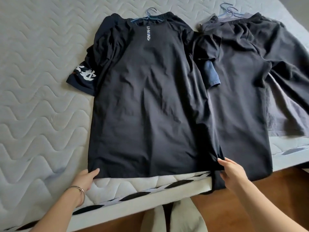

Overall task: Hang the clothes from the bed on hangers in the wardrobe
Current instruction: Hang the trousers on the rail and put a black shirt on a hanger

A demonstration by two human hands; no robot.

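Observation:
A black T-shirt (147,101) with white lettering near the collar lies flat on the bed, on top of a stack of dark clothes. A blue wire hanger (148,16) pokes out of its neck. My left hand (85,179) pinches the shirt's lower left hem corner at the mattress edge. At the lower right hem corner, my right hand (234,173) grips the fabric. To the right lies a second pile of dark grey clothes (242,84), with two blue hangers (229,11) at its top. A printed sleeve (82,77) sticks out on the left.
The quilted grey mattress (38,81) stretches to the left and back. Its near edge (142,196) carries black and white trim. Brown wooden floor (234,206) shows below, with my light trouser legs (175,216) close to the bed.

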